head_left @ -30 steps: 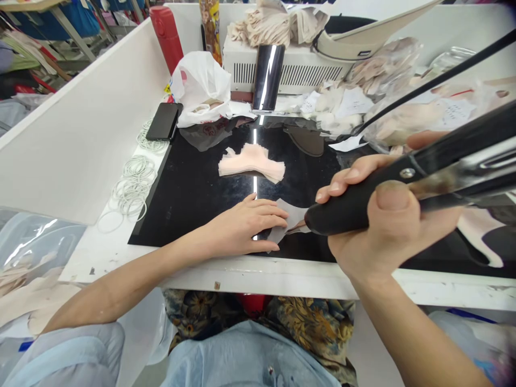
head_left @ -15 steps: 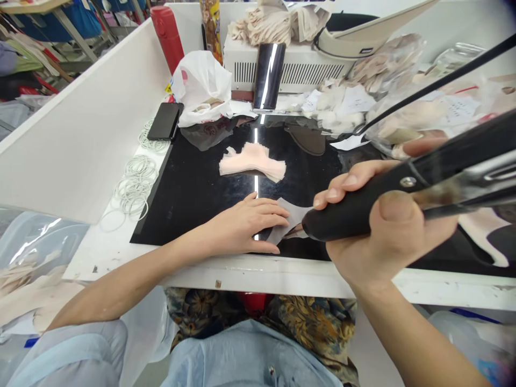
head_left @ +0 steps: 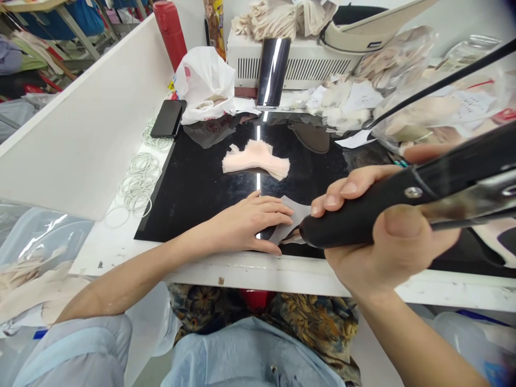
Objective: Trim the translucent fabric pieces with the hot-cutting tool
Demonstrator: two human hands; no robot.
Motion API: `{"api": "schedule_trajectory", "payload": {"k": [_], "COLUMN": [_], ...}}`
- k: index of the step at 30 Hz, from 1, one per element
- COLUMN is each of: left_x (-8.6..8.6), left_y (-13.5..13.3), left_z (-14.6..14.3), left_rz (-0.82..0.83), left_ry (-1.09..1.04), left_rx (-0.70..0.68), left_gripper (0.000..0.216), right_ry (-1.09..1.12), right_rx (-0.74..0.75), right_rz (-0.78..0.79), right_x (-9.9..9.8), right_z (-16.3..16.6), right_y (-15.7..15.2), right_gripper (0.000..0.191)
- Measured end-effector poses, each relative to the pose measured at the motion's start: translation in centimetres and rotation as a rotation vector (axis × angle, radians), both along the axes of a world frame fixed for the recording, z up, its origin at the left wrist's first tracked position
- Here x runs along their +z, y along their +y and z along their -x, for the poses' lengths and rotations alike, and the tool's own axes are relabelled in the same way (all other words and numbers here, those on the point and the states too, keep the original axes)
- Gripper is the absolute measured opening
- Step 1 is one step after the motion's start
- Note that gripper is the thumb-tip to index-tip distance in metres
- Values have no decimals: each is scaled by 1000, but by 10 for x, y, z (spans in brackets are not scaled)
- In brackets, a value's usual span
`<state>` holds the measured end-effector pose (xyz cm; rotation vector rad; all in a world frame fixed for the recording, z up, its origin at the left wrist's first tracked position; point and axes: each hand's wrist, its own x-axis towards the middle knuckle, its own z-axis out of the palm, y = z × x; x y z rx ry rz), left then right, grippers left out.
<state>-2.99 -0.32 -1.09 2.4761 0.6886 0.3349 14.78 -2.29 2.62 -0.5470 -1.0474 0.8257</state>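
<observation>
My left hand [head_left: 258, 221] lies flat on the black work surface [head_left: 193, 204], fingers stretched out, its fingertips on the edge of a small thin white piece [head_left: 296, 210]. My right hand [head_left: 387, 247] is wrapped round a thick black handheld tool [head_left: 346, 220] with a metal lever along its side. The tool's narrow tip [head_left: 295, 235] meets the lower part of the white piece, close to my left fingers. Beyond my hands a stack of pale pink fabric pieces [head_left: 256, 158] rests on the black surface.
To the left lie rubber bands [head_left: 137, 183] and a black phone [head_left: 168, 118]. Behind them stand a white plastic bag [head_left: 205, 80] and a red bottle [head_left: 171, 35]. A vented white box [head_left: 245, 64] is at the back. Bagged fabric pieces [head_left: 435, 113] fill the right rear, and a black cord [head_left: 439, 86] crosses there.
The whole view has shifted slightly. My left hand stays flat by the white piece, and the tool in my right hand has tipped a little, its tip still at the piece.
</observation>
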Motion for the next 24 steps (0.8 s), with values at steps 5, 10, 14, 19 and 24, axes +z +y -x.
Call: {"api": "schedule_trajectory", "payload": {"k": [5, 10, 14, 19, 24], "left_x": [2, 0, -1, -3, -6], "left_y": [0, 0, -1, -6, -6], "left_z": [-1, 2, 3, -4, -7], "left_rz": [20, -3, -55, -99, -97], "left_ry": [-11, -43, -65, -79, -22], "left_rx": [3, 10, 27, 59, 45], "left_gripper": [52, 50, 43, 43, 42], "right_ry": [-58, -32, 28, -22, -26], "right_rx": [5, 4, -176, -289, -288], "right_rz": [29, 27, -29, -130, -161], "right_x": [-1, 2, 10, 6, -4], "right_z": [0, -7, -20, -33, -31], "right_y": [-4, 2, 18, 37, 44], "right_gripper": [46, 47, 45, 34, 45]}}
